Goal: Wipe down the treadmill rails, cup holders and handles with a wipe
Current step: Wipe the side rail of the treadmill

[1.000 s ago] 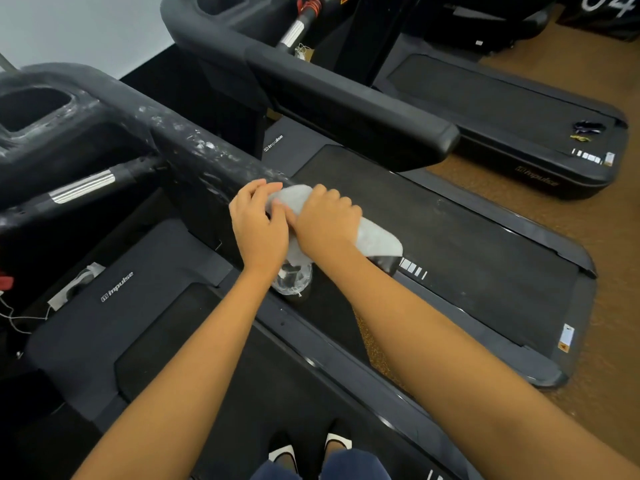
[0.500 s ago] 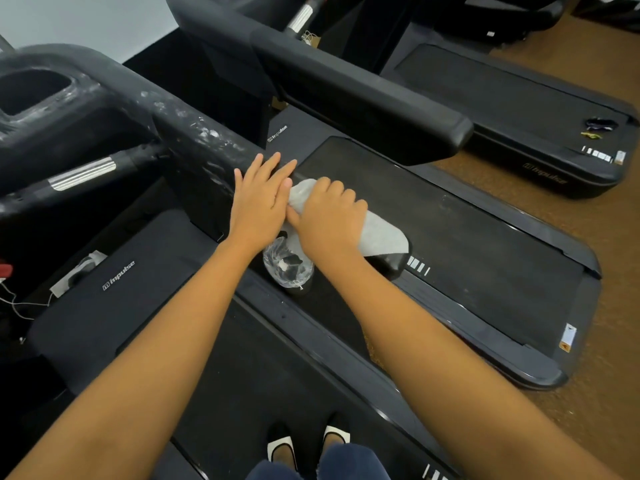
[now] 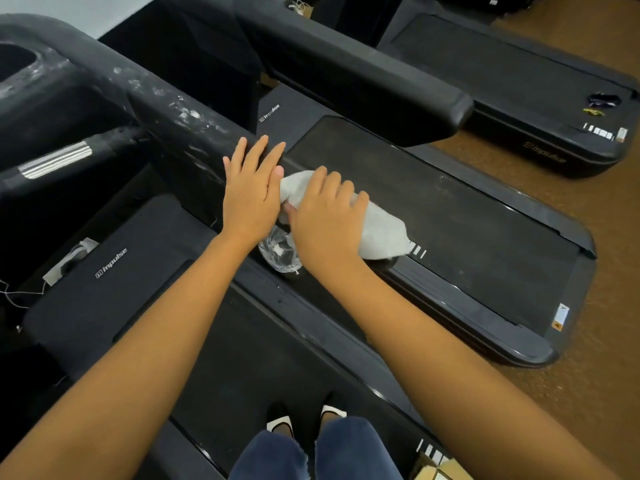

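Left hand point(image 3: 251, 195) now flattened, fingers spread on smeared handrail point(image 3: 166, 109); right hand point(image 3: 327, 220) clamps white wipe point(image 3: 381, 233) over rail end.

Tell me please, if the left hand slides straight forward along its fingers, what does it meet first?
The left hand lies flat with its fingers pointing up the rail. Going straight on, it would probably first meet the whitish smudges on the rail's top, then the console end. Depth is hard to judge here.
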### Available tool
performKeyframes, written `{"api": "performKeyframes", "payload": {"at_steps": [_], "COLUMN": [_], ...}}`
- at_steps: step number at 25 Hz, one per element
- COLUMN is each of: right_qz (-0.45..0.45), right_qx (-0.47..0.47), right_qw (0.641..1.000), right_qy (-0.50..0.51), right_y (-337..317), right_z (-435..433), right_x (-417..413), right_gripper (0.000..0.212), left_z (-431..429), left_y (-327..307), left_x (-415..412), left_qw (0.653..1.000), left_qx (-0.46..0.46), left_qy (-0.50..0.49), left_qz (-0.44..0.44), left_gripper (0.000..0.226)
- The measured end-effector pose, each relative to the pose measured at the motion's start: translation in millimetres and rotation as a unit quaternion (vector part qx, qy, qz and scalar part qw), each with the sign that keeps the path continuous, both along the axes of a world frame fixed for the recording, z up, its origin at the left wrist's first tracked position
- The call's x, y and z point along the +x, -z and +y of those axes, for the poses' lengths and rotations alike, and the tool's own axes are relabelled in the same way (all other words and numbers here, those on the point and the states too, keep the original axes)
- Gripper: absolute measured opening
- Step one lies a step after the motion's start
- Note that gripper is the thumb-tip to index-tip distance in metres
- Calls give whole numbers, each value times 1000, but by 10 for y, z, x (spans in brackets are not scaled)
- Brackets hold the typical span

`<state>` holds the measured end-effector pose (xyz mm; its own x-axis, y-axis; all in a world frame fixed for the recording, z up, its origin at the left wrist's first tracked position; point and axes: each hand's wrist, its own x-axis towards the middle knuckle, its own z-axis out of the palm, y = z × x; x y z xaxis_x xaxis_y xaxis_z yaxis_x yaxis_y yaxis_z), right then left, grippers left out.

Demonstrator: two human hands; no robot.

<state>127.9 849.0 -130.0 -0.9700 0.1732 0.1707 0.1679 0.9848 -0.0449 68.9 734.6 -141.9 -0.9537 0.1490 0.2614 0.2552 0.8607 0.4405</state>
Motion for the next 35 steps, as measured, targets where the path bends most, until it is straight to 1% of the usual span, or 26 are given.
{"api": "performKeyframes", "payload": {"at_steps": [2,5,7,9,11,12,14,15,16,18,19,21,22,24,26,29,32,35], "right_qz": [-1,61,84,56,10,-1,10,14,9,-6,-5,-2,-13,-39,-57,-63,-55,-82], "right_qx": [-11,13,24,2,-42,-43,-22,2,30,46,43,49,57,49,31,-4,-47,-17], "right_qw": [999,997,996,998,999,999,999,998,997,996,997,998,998,998,998,997,997,995], "right_qy": [-31,-42,-26,5,-2,-12,-35,-55,-70,-78,-71,-31,-11,3,-20,-50,-10,48], "right_y": [-24,42,128,69,-66,-96,-108,-85,-53,5,17,6,-19,-73,-153,-151,-160,-196], "right_z": [-27,204,320,229,9,-93,-127,-50,74,365,477,476,360,59,-115,195,646,528], "right_x": [-65,145,281,184,-78,-194,-248,-172,-49,246,346,355,258,-34,-224,4,434,342], "right_gripper": [74,69,61,57,57,56,57,61,69,88,94,97,97,89,84,81,80,80], "left_z": [28,10,19,26,-14,-46,-101,-121,-138,-173,-177,-172,-180,-186,-207,-240,-220,-235], "left_y": [10,13,32,49,45,31,6,-2,-14,-33,-29,-30,-37,-39,-49,-41,-44,-71], "left_x": [50,64,75,59,-10,-73,-173,-191,-200,-204,-197,-202,-211,-215,-217,-226,-216,-225], "left_qw": [1000,1000,1000,999,999,999,999,999,999,999,999,999,999,998,998,997,998,997], "left_qx": [15,17,14,5,-2,-2,-8,-14,-16,-6,-1,-2,-4,-14,-26,-26,-26,-33], "left_qy": [1,5,1,0,-1,-3,1,7,15,34,39,42,44,47,58,61,58,65], "left_qz": [7,15,22,35,43,42,40,41,39,27,25,23,22,25,32,29,18,17], "left_gripper": [48,51,50,50,51,51,51,50,50,50,50,50,50,51,52,50,48,47]}}
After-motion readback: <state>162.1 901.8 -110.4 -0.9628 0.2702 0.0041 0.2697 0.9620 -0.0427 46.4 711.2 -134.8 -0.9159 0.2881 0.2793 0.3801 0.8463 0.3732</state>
